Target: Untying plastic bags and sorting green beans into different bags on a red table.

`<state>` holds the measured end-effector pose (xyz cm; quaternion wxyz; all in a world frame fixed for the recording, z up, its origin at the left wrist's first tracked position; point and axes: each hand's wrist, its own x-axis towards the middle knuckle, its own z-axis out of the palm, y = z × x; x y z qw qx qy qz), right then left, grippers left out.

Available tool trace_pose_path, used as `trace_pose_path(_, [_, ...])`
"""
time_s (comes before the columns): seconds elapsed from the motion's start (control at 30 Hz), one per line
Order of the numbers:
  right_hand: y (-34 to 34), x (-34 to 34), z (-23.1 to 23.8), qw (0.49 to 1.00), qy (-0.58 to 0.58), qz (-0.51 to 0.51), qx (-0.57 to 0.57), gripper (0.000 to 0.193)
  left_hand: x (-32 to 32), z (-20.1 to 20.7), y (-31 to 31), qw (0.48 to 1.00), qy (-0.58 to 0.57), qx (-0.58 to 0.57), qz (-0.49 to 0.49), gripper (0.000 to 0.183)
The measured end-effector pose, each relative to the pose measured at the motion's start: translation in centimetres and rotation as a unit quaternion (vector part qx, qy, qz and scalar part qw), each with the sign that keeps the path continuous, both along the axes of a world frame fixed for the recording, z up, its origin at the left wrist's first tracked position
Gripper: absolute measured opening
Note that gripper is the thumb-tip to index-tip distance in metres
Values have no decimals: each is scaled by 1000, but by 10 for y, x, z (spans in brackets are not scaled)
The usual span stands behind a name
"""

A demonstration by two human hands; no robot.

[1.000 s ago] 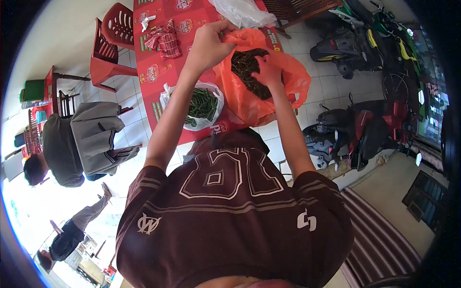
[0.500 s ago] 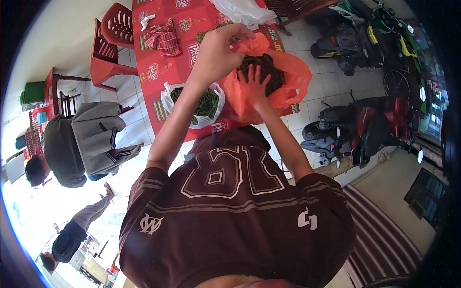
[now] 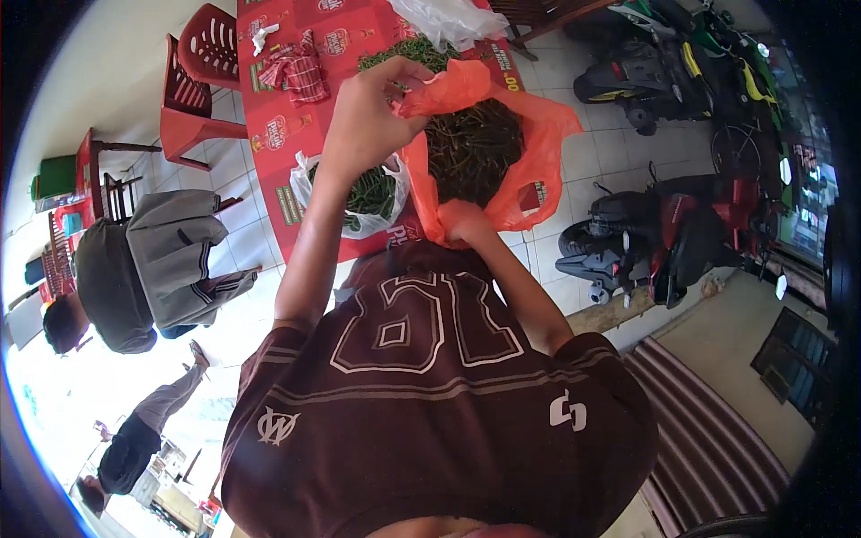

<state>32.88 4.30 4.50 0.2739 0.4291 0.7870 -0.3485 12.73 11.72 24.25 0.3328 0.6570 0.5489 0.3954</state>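
Note:
An orange-red plastic bag [image 3: 549, 184] stands open at the table's near edge, filled with dark, thin, stalk-like pieces [image 3: 475, 148]. My left hand [image 3: 372, 112] pinches the bag's far left rim and holds it up. At the near rim, my right hand [image 3: 462, 222] is closed on the plastic, its fingertips partly hidden. Left of this bag, partly behind my left forearm, sits a white plastic bag [image 3: 401, 193] of thin green pieces [image 3: 372, 193]. Beyond my left hand lies a loose heap of similar green pieces [image 3: 413, 54].
The table [image 3: 269, 193] has a red printed cover. A checked red cloth [image 3: 305, 72], a crumpled white scrap [image 3: 264, 38] and a clear plastic bag [image 3: 453, 20] lie on it. Red chairs [image 3: 202, 117] stand left, motorbikes [image 3: 682, 233] right. A person [image 3: 117, 278] is at the left.
My right hand, spread over the dark pieces before, has drawn back to the near rim and closed there. My left hand has shifted slightly left and down, and the bag's mouth shows wider.

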Motion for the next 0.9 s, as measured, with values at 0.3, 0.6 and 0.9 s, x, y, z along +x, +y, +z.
trace_pose_path(0.3, [35,19,74,979,57,-73,179,23,-71,-96,-60,974,57,-43,214,51])
trace_pose_path(0.6, [35,-122,43,919,321,-111,-199,18,-132,-208,-127,849,380,-176,322,104])
trace_pose_path(0.9, [3,-234,-84,958,127,-38,252,90,-173,-206,-157,915,87,-197,342,54])
